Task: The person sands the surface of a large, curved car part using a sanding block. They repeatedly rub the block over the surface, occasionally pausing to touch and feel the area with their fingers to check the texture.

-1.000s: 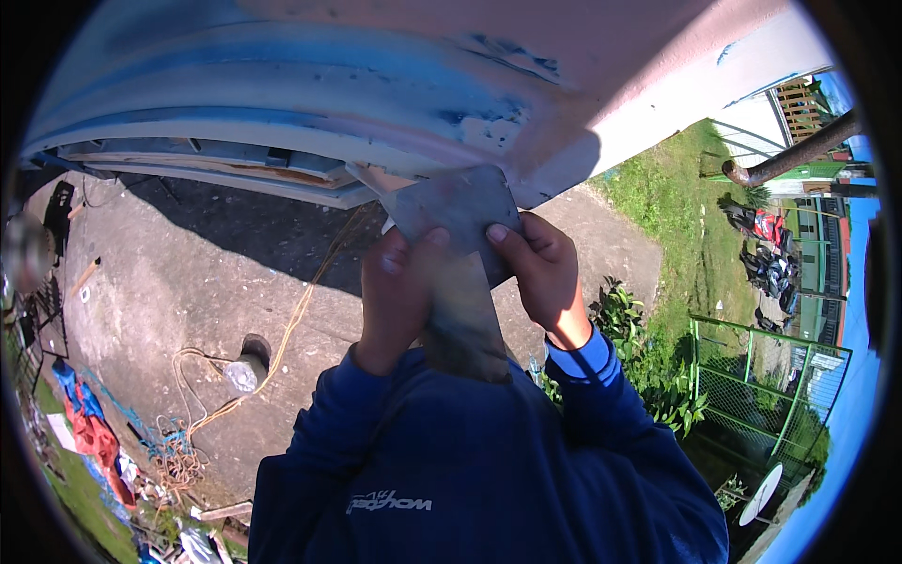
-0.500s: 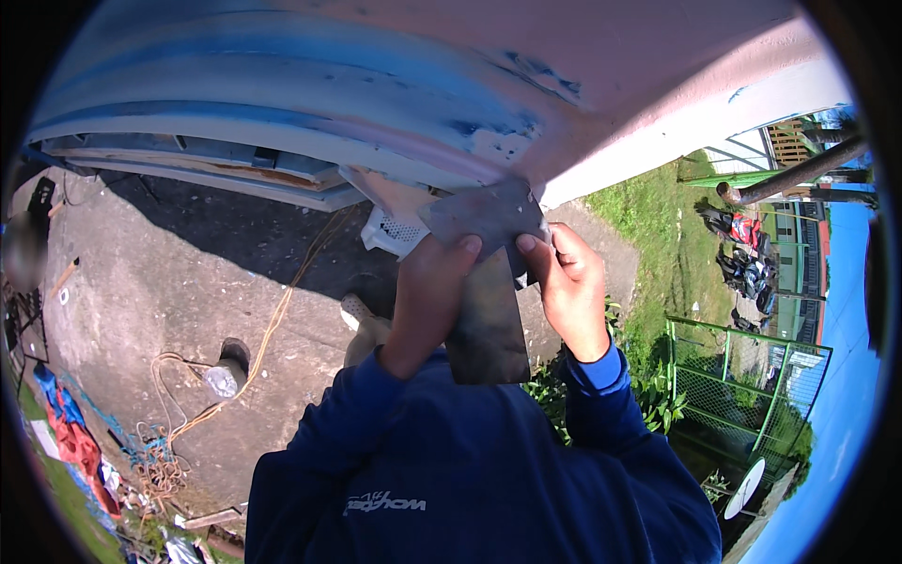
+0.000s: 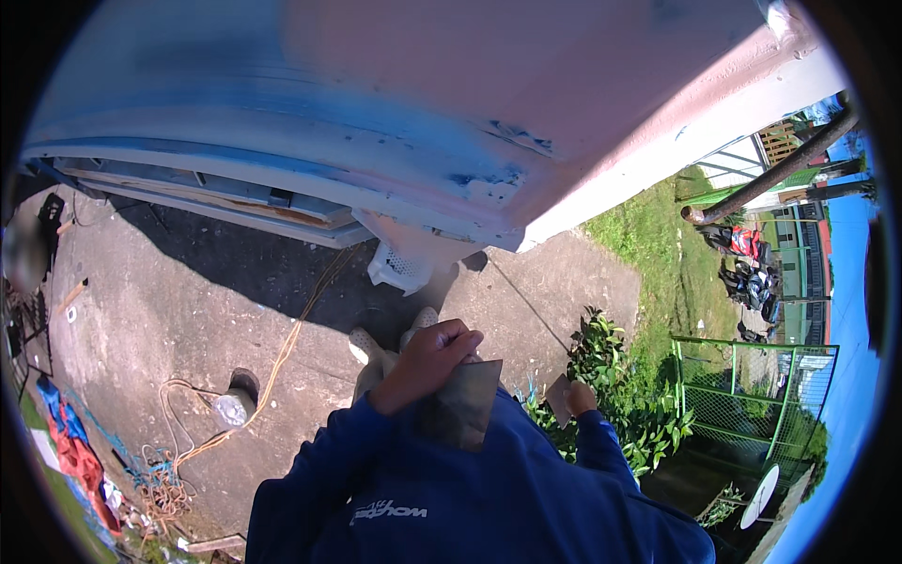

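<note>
My left hand (image 3: pixel 430 365), in front of my chest, is closed on a thin dark rectangular sheet (image 3: pixel 473 402) that hangs down from the fingers, smudged and slightly glossy. Lower on the right, my right hand (image 3: pixel 582 399) grips a smaller grey-brown flat sheet (image 3: pixel 557 401) beside the leafy plants. The two sheets are apart. Ahead of both hands rises a large curved hull-like surface (image 3: pixel 395 85) in blue, white and pinkish paint, with rough dark-blue patches; neither hand touches it.
Under the curved surface is a white perforated plastic piece (image 3: pixel 399 268). On the concrete lie a long rope (image 3: pixel 272 362) and a round-topped block (image 3: pixel 232 407). Leafy plants (image 3: pixel 606 376) and a green mesh gate (image 3: pixel 738 376) stand right; a pole (image 3: pixel 780 174) juts in above the grass.
My hands have separated and lowered from the curved surface. The right hand moved down and right with one sheet; the left kept the dark one. The view has shifted slightly.
</note>
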The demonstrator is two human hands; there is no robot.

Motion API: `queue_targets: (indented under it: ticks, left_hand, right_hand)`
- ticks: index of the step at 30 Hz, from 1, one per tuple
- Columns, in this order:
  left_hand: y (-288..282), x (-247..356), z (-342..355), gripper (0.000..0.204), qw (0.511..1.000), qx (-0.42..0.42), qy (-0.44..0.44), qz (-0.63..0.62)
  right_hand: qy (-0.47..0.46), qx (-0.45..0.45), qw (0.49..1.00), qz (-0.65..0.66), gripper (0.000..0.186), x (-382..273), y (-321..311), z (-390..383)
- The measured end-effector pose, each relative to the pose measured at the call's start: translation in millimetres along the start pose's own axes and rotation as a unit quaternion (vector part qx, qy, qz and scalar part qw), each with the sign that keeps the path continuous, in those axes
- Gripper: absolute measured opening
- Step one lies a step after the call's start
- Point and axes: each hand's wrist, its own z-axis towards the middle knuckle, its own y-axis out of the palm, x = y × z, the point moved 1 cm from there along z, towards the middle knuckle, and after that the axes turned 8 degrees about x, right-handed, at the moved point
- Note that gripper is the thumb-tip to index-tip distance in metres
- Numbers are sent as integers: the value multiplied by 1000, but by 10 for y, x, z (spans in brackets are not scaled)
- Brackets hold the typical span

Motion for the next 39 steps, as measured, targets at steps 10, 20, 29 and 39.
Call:
queue_targets:
  ticks: [10,20,29,39]
  left_hand:
    - [210,902,-51,81,953,97,275,82]
    - [745,762,479,82,811,305,418,272]
    - [1068,402,359,81,876,349,245,227]
    - [2176,-1330,184,45,953,267,117,-79]
  right_hand:
    - [-92,-54,971,212,31,-1130,-216,-133]
    - [-128,109,948,271,27,-764,-799,171]
    - [-186,-21,962,199,32,-439,-692,388]
    - [-228,-49,802,550,22,-142,-976,892]
